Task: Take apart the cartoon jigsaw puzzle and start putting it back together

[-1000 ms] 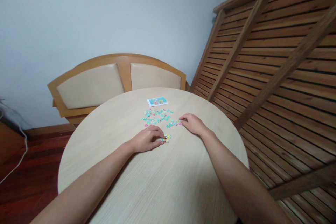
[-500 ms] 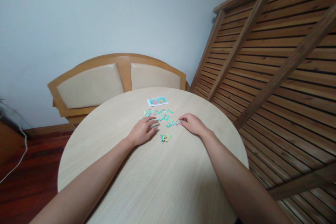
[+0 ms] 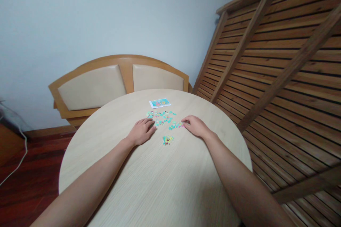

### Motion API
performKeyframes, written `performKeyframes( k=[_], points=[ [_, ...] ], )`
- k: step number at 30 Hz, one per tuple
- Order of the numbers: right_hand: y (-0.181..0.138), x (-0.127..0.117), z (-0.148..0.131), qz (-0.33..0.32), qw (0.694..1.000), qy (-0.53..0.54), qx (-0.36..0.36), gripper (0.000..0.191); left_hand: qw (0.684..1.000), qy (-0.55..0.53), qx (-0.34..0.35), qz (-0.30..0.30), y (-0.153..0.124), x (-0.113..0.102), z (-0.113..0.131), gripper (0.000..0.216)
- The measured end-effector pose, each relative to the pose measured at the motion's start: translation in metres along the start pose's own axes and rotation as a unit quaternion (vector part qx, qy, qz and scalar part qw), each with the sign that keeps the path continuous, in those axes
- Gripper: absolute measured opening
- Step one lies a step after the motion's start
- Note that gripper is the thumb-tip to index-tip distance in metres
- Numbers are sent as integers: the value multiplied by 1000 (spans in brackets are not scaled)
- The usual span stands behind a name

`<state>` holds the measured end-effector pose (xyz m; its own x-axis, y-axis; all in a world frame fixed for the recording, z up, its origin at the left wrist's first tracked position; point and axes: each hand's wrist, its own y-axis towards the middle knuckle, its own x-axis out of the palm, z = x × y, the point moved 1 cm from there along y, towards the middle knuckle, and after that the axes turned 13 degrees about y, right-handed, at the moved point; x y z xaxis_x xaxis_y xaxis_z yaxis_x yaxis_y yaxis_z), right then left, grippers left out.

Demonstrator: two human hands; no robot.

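Observation:
My left hand (image 3: pixel 141 131) rests low over the table, palm down, with its fingers apart at the left edge of a loose spread of small turquoise jigsaw puzzle pieces (image 3: pixel 167 117). Opposite it, my right hand (image 3: pixel 195 126) has its fingers curved and parted, the fingertips beside a pink and yellow puzzle piece (image 3: pixel 180 125) at the spread's right end. Whether they touch it is hard to see. Closer to me lies a small joined section of puzzle (image 3: pixel 167 140) showing a yellow cartoon figure with turquoise around it.
A picture card (image 3: pixel 160 103) with cartoon figures lies behind the pieces on the round, pale wooden table (image 3: pixel 170 184). Beyond the table stands a wooden headboard (image 3: pixel 125 72) with cream panels against the wall. A slatted wooden frame (image 3: pixel 266 71) leans along the right side.
My left hand has drawn back slightly to the left, uncovering more of the pieces near its fingertips. My right hand and the joined section stay where they were.

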<state>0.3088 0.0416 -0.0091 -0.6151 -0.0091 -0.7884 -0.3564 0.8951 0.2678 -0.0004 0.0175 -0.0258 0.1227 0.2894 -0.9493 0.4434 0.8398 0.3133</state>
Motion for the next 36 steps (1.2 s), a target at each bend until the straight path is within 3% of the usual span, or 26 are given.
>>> performKeyframes(
  k=[4,8,16,24,36],
  points=[
    [0,1,2,1,1000,-1,-3,23,1000,-1,-18,13,3,1,-2,51],
    [0,2,5,3,1000,-1,-2,23,999,19,-35,-21,5,5,-4,59],
    [0,1,5,2,1000,0,-1,23,999,10,24,-19,5,2,-2,57],
    [0,0,2,1,1000,-3,3,23,997,39,-65,-15,4,5,-6,51],
    [-1,0,0,-8,1000,-2,-12,26,991,41,-128,-13,-4,1,-26,42]
  ],
)
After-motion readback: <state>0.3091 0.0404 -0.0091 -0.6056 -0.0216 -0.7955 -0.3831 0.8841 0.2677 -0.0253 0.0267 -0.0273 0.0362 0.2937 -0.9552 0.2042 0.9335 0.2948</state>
